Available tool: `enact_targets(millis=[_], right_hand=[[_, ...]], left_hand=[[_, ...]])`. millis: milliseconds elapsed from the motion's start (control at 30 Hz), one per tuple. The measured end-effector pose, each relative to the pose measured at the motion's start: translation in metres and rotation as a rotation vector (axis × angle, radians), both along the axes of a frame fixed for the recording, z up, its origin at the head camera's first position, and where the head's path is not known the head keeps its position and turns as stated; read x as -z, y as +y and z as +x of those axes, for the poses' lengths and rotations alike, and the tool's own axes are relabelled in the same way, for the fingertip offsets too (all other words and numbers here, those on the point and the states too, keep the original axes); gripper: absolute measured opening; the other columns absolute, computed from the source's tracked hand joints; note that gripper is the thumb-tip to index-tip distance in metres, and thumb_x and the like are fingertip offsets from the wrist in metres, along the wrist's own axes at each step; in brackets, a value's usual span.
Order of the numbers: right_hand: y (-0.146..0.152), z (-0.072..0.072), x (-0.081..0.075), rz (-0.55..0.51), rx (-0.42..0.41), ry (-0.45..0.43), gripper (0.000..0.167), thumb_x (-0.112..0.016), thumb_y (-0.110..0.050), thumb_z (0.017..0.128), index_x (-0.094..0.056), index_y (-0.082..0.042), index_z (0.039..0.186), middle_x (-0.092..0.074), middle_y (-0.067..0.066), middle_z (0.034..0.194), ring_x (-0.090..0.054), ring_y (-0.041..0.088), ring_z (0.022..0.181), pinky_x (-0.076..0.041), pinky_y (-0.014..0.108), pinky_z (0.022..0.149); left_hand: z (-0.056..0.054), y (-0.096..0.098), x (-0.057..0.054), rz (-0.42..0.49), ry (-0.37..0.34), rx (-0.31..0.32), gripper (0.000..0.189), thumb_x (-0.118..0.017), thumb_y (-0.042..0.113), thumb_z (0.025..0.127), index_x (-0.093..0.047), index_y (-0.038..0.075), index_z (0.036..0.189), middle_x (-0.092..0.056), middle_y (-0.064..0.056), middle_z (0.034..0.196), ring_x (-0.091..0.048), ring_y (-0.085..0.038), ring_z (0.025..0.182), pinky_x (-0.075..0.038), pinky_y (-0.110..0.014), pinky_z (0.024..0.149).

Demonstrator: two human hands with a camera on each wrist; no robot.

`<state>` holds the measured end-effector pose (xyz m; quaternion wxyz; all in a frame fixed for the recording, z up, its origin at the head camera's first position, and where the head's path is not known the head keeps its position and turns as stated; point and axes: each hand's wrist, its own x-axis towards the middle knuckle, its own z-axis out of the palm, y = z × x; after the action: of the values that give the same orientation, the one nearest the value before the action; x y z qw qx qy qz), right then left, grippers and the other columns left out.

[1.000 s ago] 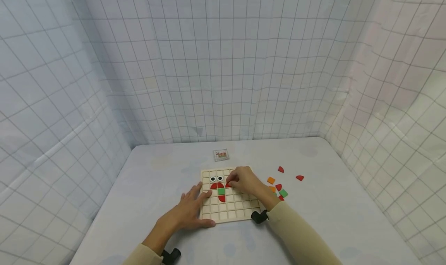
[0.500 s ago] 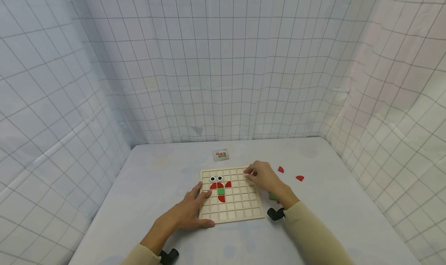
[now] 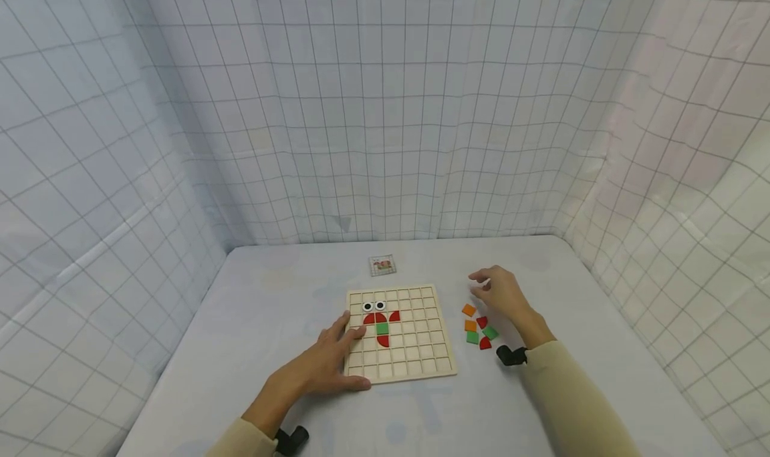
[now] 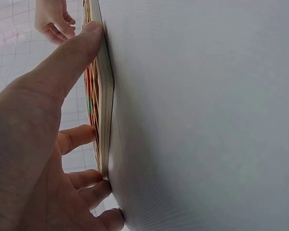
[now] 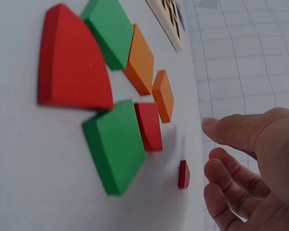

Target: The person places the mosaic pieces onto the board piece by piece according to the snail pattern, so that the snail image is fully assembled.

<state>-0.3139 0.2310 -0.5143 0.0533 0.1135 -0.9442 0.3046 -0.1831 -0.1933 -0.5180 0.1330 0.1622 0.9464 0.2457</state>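
A pale wooden grid board (image 3: 415, 363) lies on the table. On it sit two eye tiles (image 3: 374, 306), several red quarter-circle tiles (image 3: 383, 341) and a green square tile (image 3: 381, 328). My left hand (image 3: 325, 363) rests along the board's left edge, thumb at the near edge, fingers spread. Off to the board's right, my right hand (image 3: 504, 295) hovers above the table, fingers loosely bent and holding nothing. In the right wrist view, a red tile (image 5: 184, 174) lies close to its fingertips. Any tiles directly under this hand are hidden in the head view.
Loose orange square tiles (image 3: 470, 325), green square tiles (image 3: 472, 337) and red quarter-circle tiles (image 3: 485, 343) lie right of the board. A small picture card (image 3: 382, 265) lies behind the board. White gridded curtains (image 3: 397, 109) surround the table at the back and sides.
My right hand let go of a red quarter-circle tile, which stays on the board, and moved right past the board's edge. My left hand stayed on the board.
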Motion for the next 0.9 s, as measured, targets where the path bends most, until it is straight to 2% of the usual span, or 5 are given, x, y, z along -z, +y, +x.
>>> enact_targets(millis=[267,533,900], right_hand=[[0.026,-0.007,0.006,0.0,0.075,-0.091,0.038,-0.083,-0.014,0.107,-0.079,0.0,0.142,-0.074,0.026,0.131,-0.073,0.037,0.112,-0.068,0.042,0.088],[0.033,-0.009,0.012,0.023,0.065,-0.107,0.034,-0.082,-0.018,0.109,-0.082,0.001,0.138,-0.078,0.025,0.127,-0.073,0.039,0.115,-0.065,0.055,0.101],[0.027,-0.005,0.011,0.012,0.079,-0.117,0.026,-0.082,-0.014,0.109,-0.085,-0.003,0.132,-0.079,0.022,0.128,-0.072,0.032,0.109,-0.064,0.048,0.095]], left_hand=[[-0.001,0.0,-0.001,0.011,-0.005,0.013,0.117,-0.1,0.062,0.088,-0.044,0.016,0.18,-0.014,-0.024,0.196,-0.026,-0.054,0.179,-0.029,-0.076,0.141],[-0.001,0.001,-0.002,0.009,-0.01,0.007,0.116,-0.1,0.061,0.087,-0.045,0.017,0.18,-0.017,-0.025,0.195,-0.031,-0.061,0.174,-0.042,-0.079,0.132],[-0.002,0.001,-0.002,0.003,-0.002,0.012,0.115,-0.101,0.062,0.087,-0.047,0.016,0.178,-0.019,-0.027,0.193,-0.033,-0.061,0.173,-0.045,-0.078,0.131]])
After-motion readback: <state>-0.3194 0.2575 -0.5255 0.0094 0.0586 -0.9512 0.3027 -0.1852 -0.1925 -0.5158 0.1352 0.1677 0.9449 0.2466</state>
